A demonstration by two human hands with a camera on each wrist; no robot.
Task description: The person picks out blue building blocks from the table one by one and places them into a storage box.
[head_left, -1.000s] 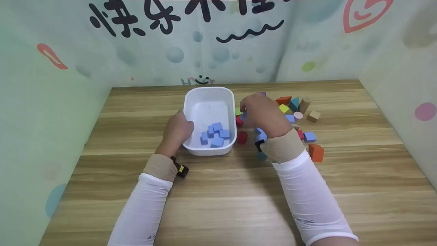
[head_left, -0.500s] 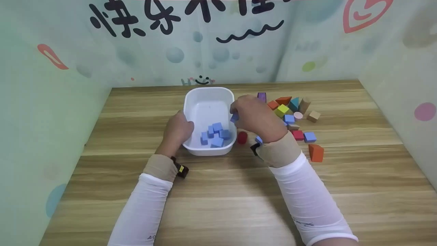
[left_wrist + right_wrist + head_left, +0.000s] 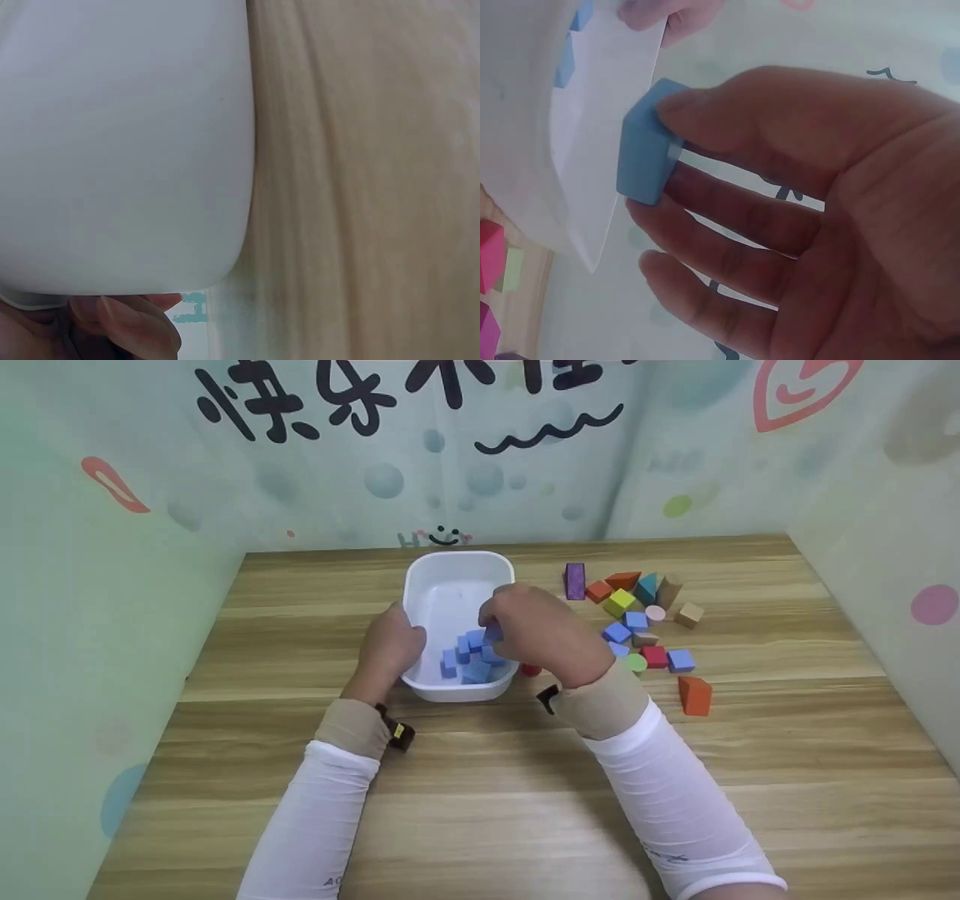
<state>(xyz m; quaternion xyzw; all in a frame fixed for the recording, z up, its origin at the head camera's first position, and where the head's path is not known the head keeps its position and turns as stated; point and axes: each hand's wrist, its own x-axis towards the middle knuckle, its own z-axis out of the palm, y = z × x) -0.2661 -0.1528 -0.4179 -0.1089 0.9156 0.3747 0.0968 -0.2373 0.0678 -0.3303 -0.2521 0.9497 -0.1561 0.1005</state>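
A white plastic tub (image 3: 450,585) stands on the table with several blue blocks (image 3: 476,671) in its near half. My left hand (image 3: 391,649) grips the tub's left rim, thumb over the edge; the left wrist view shows the tub's outer wall (image 3: 127,150) and the fingers beneath its rim. My right hand (image 3: 547,634) is over the tub's right rim. Between thumb and fingers it pinches a blue block (image 3: 646,142), seen clearly in the right wrist view and mostly hidden in the head view.
Right of the tub lie loose blocks: a purple block (image 3: 575,581), a yellow block (image 3: 619,603), a wooden cylinder (image 3: 669,591), a red block (image 3: 654,657), an orange block (image 3: 695,696) and several blue ones (image 3: 681,661). A printed backdrop (image 3: 315,495) borders the wooden table (image 3: 480,810).
My right hand has carried the blue block leftward from the loose blocks to over the tub, uncovering the purple block and others. The left hand and tub have stayed put.
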